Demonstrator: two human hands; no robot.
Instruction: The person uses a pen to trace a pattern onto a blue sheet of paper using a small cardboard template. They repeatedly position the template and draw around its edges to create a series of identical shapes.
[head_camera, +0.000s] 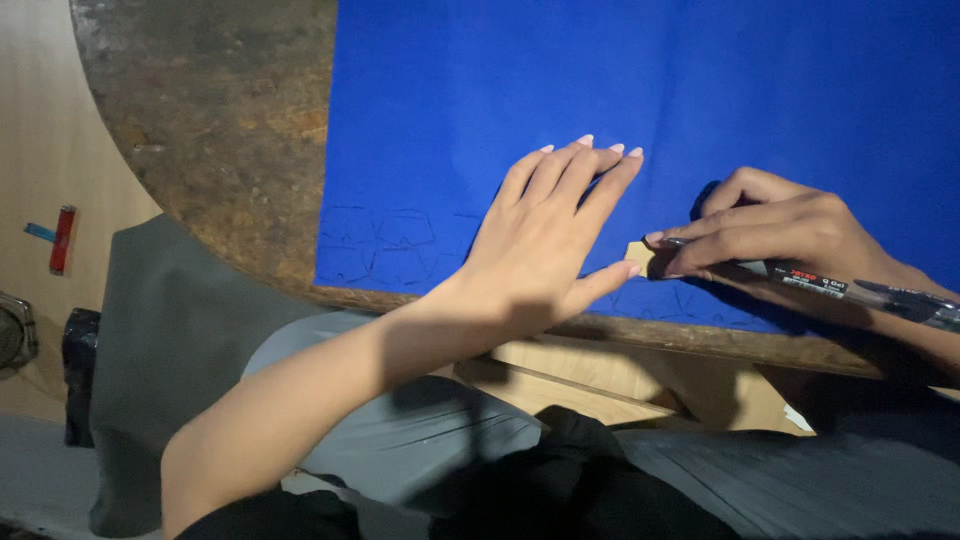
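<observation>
Far left, on the pale floor, you've got a small red bar-shaped item (63, 238) lying w/ a short blue strip (40, 232) beside it; can't tell what either is. Next comes the worn, rust-brown round table (220, 120), its curved edge running down toward your lap.

A big blue paper sheet (650, 90) covers the table's right part. Along its near edge you can make out faint pen outlines (385, 245), small repeated angular shapes in a row or two.

Your left hand (545, 240) lies flat on the sheet, palm down, fingers straight and close together, pointing up-right; nothing gripped, thumb tip touching a small tan card template (638, 256) and pressing it to the paper near the sheet's bottom edge.

Your right hand (775, 230) is curled round a pen (820, 283), fingers pinching the barrel near the front. Pen's long axis runs approx. left-right, slightly downhill to the right: tip points left at the template's edge, back end goes off toward the frame's right side. The barrel is dark w/ a red-and-white label band mid-length, just behind your fingers.
</observation>
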